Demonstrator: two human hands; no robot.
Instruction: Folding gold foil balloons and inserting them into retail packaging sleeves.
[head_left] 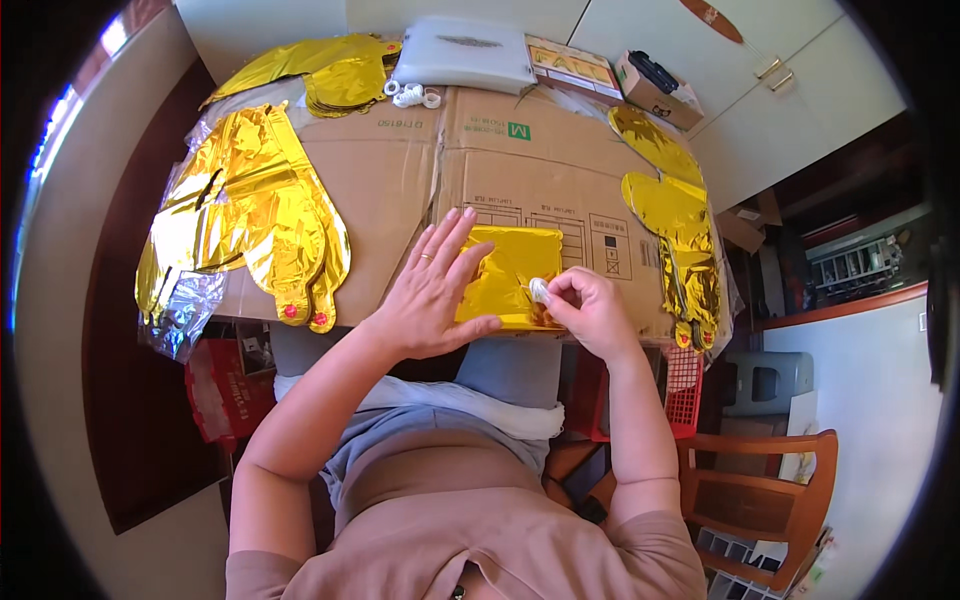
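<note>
A flat, folded gold foil piece [512, 262] lies near the front edge of the cardboard-covered table. My left hand [432, 290] rests along its left side, fingers stretched and thumb spread out, with a ring on one finger. Over the foil's right part, my right hand [592, 312] pinches a small white roll [541, 291], which looks like string or tape. The roll is partly hidden by the fingertips. Whether it touches the foil, I cannot tell.
Shiny gold foil balloons lie flat in piles at left [262, 190], far left [345, 75] and right [680, 215]. Several white rolls [410, 95] sit by a clear plastic box [465, 58]. A carton [658, 90] stands far right. A wooden chair [815, 480] is beside me.
</note>
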